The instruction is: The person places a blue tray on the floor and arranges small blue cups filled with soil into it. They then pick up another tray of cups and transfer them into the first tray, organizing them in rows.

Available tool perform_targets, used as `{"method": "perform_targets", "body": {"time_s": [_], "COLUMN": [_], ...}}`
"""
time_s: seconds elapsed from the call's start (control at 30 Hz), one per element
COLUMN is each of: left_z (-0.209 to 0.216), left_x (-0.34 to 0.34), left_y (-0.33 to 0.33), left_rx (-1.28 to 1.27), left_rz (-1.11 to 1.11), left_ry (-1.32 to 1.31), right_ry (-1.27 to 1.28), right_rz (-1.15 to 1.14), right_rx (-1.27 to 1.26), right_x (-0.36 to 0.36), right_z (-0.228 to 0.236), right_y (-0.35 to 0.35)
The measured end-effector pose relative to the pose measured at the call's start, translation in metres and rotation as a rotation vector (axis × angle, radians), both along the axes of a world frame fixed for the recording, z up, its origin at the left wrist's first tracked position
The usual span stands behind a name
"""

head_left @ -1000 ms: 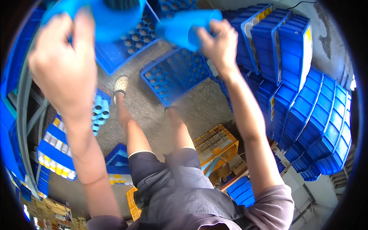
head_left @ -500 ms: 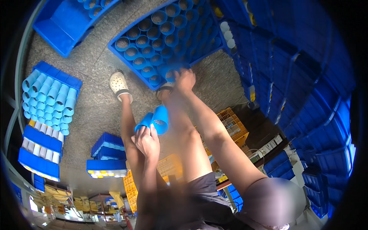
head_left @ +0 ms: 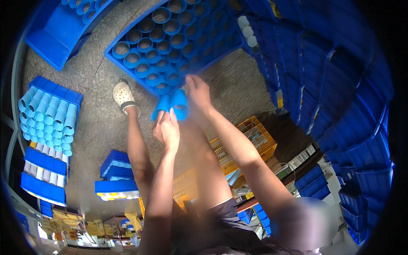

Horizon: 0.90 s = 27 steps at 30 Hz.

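My left hand is closed round two blue cylindrical cups held side by side, low in front of the crate's near corner. Greyish contents show in the mouth of the right-hand cup. Just right of them my right hand is raised, fingers stretched toward the crate's near edge, with nothing visible in it. Beyond both hands lies a large blue crate on the floor, packed with rows of upright blue cups filled with grey grains. Shadow covers its right side.
Stacked blue crates form a wall on the right. At the left a tilted blue bin and stacked light-blue tubes stand on the concrete floor. A yellow crate is beside my right leg; small blue trays sit left.
My left hand has moved up toward the crate with the two cups. My right hand has drawn back slightly from a cup at the crate's near corner, which now stands among the rows.
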<state>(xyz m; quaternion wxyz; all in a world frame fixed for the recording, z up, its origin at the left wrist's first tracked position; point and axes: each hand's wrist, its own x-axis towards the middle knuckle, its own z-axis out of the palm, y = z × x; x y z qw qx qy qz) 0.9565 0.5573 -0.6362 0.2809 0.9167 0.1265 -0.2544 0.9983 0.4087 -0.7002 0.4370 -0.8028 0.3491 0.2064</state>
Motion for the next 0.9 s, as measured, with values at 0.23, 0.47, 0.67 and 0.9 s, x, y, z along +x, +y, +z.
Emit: {"method": "perform_targets", "body": {"time_s": [0.23,0.47,0.67,0.9], "left_z": [-0.038,-0.112,-0.133,-0.094], "left_x": [0.062,0.104,0.101,0.103], "left_y": [-0.143,-0.259,-0.269,-0.223], "left_rx": [-0.204,-0.294,-0.354,-0.487], "left_rz": [-0.001,0.091,0.036,-0.078], "left_ry": [-0.190,0.067,0.195,0.228], "right_ry": [-0.042,-0.129,-0.117,-0.192], "right_rz": [-0.210,-0.073,0.034,0.034], "right_rx": [-0.017,-0.085,-0.199,-0.376], "right_x": [0.029,0.062,0.059,0.054], "right_z": [0.051,-0.052,-0.088,-0.034], "right_y": [-0.095,-0.223,-0.242,-0.216]}}
